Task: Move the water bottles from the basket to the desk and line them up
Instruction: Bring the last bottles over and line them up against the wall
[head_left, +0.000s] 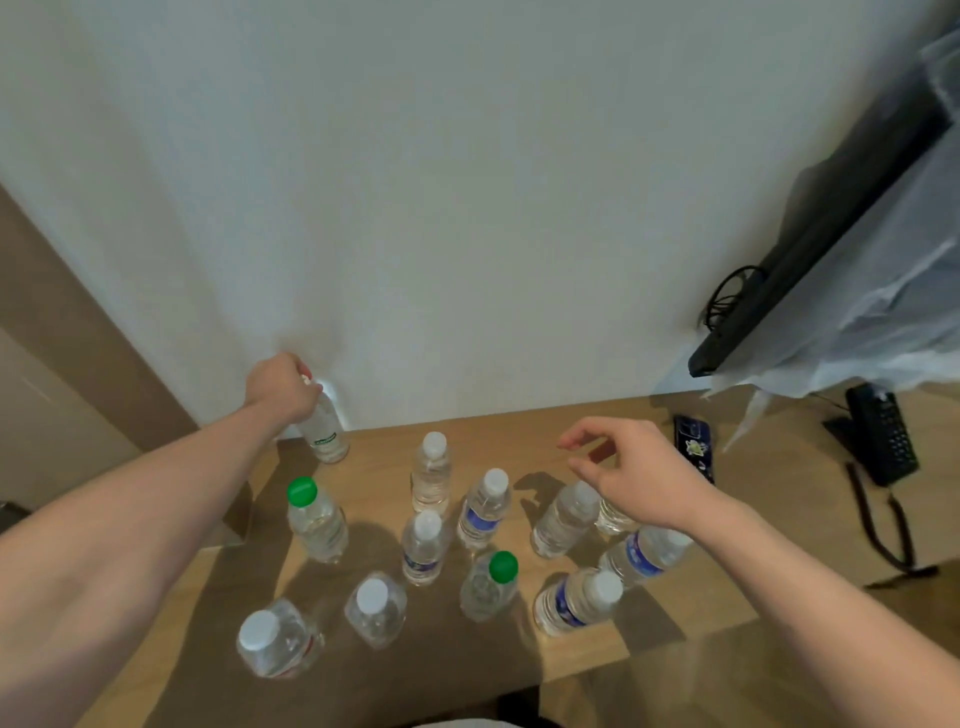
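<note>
The left hand (283, 384) is gripping a bottle (324, 431) by its top at the desk's (753, 519) far-left edge by the wall; the right hand (631, 470) is hovering with fingers loosely spread, empty, over crowded bottles.

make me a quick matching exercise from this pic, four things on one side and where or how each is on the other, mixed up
Things:
1. left hand
2. right hand
3. telephone
4. nearest green-capped bottle

Descriptions:
A. open, hovering above the bottles
B. standing on the desk among white-capped bottles
C. far right of the desk, coiled cord
D. gripping the top of the bottle by the wall

Pairs: 1-D, 2-A, 3-C, 4-B
</note>
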